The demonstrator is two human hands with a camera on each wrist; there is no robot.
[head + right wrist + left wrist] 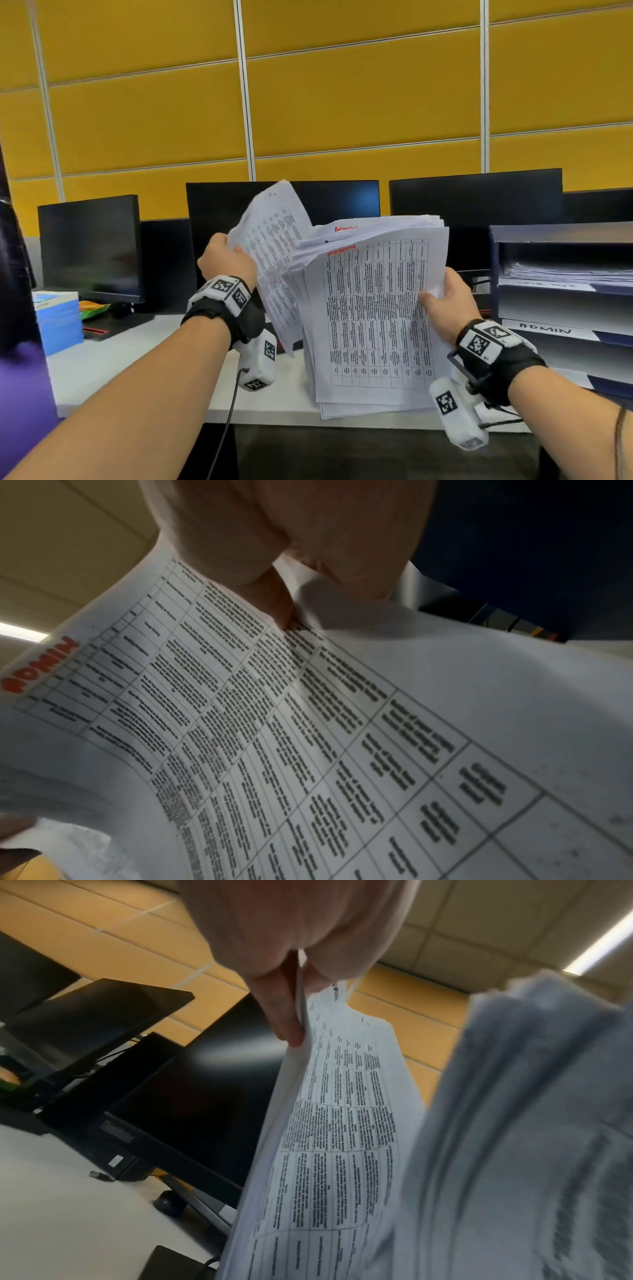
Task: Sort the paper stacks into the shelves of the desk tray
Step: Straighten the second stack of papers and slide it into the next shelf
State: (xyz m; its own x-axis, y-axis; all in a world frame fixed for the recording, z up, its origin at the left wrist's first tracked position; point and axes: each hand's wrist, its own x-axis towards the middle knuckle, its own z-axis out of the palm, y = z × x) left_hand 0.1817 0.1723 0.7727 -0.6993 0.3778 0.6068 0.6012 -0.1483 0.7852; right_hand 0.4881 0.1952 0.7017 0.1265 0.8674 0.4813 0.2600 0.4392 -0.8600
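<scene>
Two hands hold paper: the left hand (pixel 226 257) pinches a thin curling printed sheaf (pixel 274 253), the right hand (pixel 445 301) grips the thick white table-printed stack (pixel 373 315) beside the dark-blue shelved tray (pixel 548 233).

A thick paper stack (pixel 373 318) headed "ADMIN" in red stands tilted above the table, a few sheets (pixel 274 253) peeled leftward. The dark blue desk tray (pixel 561 233) at right holds papers on its upper shelf; a lower shelf is labelled "ADMIN".

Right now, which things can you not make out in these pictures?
- Head view: the upper shelf label on the desk tray is too blurred to read.
- Head view: the table text on the paper stack is too small.
- Head view: the left hand's fingers are behind its lifted sheets.
</scene>
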